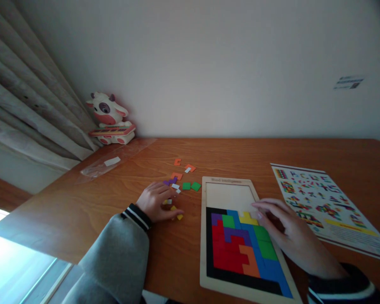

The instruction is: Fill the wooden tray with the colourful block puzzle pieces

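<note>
A wooden puzzle board lies on the table, its lower part filled with coloured pieces and its top part bare wood. My right hand is over the board's right edge, thumb and forefinger close together beside a yellow piece; whether they hold anything is too small to tell. Left of the board, my left hand rests over loose pieces with its thumb stretched toward a yellow piece. Its fingers are apart. Near it lie purple, green, orange and white pieces.
A printed pattern sheet lies right of the board. Clear plastic wrap is spread at the left of the wooden table. A cow toy with a keyboard stands in the back left corner beside a curtain.
</note>
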